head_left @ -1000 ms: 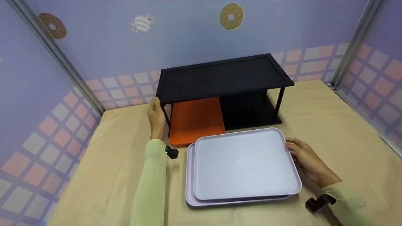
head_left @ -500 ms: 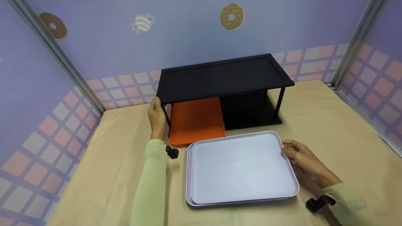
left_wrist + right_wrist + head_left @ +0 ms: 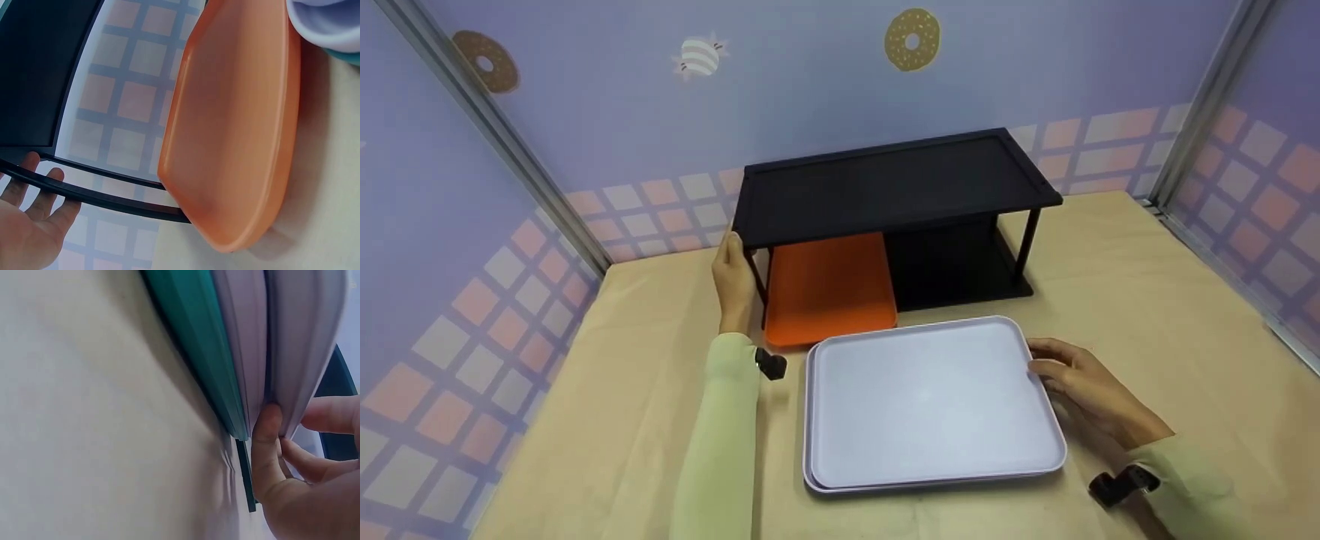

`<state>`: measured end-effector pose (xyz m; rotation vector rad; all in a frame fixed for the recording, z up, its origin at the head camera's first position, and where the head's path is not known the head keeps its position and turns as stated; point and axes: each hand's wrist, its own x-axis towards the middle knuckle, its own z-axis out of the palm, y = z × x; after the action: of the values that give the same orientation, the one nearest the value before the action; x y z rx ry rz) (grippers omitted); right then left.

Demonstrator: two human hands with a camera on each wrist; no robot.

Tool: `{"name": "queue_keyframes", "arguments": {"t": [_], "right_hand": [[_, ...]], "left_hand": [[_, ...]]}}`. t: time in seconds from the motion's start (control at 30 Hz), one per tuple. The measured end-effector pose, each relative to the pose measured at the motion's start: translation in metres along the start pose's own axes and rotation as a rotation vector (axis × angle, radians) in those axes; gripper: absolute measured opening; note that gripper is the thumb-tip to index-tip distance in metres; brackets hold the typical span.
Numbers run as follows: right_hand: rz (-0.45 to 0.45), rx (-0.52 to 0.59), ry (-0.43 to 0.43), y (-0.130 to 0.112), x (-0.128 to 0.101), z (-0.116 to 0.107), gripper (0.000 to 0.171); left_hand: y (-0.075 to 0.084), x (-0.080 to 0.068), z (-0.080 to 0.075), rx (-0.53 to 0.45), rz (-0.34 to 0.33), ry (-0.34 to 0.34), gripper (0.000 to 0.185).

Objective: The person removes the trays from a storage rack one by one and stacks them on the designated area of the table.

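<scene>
- Left hand: fingers straight, resting open against the black shelf at its near-left corner post.
- Orange tray: just right of that grip, lying under the shelf's top.
- Top lilac tray: stacked on a second lilac tray, a teal tray beneath; the stack lies on the tan surface.
- Right hand: grip closed on the top tray's right edge, thumb under the rim.

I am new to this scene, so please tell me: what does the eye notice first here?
First the pale lilac trays, stacked at the table's middle, with the right hand gripping the top tray's right edge. Behind them stands a black shelf, with an orange tray under its left half, and the left hand touching its left front corner.
</scene>
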<state>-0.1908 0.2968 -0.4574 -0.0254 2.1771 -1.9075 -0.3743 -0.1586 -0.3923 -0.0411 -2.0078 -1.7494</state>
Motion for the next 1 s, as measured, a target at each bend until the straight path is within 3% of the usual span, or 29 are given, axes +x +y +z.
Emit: {"name": "queue_keyframes", "arguments": {"t": [0.13, 0.43, 0.77, 1.0], "right_hand": [[0.001, -0.033, 0.007, 0.0005, -0.0001, 0.0, 0.058], [-0.006, 0.001, 0.001, 0.0018, 0.0009, 0.0019, 0.058], [-0.059, -0.009, -0.001, 0.003, 0.0005, 0.0026, 0.055], [-0.042, -0.042, -0.015, 0.0025, 0.0017, 0.0023, 0.056]], "left_hand": [[0.0006, -0.0011, 0.0002, 0.007, -0.016, 0.011, 0.049], [-0.0013, 0.0005, 0.0013, -0.033, 0.002, 0.011, 0.048], [0.0008, 0.0001, 0.0008, -0.001, 0.008, 0.011, 0.048], [0.0008, -0.001, -0.0002, 0.0, -0.008, -0.002, 0.049]]}}
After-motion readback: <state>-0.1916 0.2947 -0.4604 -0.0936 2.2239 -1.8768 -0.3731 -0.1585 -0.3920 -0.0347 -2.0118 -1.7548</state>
